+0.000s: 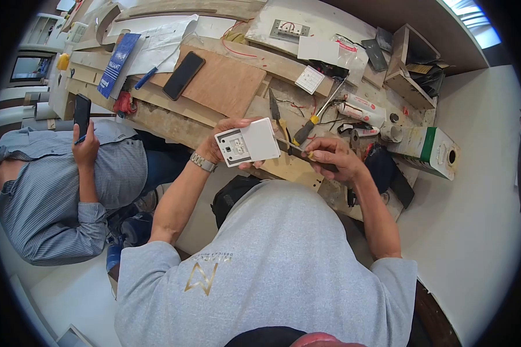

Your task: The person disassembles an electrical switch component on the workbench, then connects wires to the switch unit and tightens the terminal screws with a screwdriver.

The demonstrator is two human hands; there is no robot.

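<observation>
My left hand (211,148), with a metal watch on the wrist, holds a white square switch plate (260,140) above the bench edge. An opening on the plate's left side shows small metal and dark parts. My right hand (337,157) is closed on a slim screwdriver (296,148), its thin shaft pointing toward the plate's right edge. Fingers hide most of its handle. Just beyond, a yellow-and-black screwdriver (305,130) lies on the bench near pliers (281,122). Another white plate (309,80) rests farther back.
A black phone (183,76) lies on a brown board (226,87). White tubes (362,111) and a green-and-white can (425,151) stand to the right, before a wooden box (411,69). At left, another person (81,179) in a striped shirt holds a phone (82,113).
</observation>
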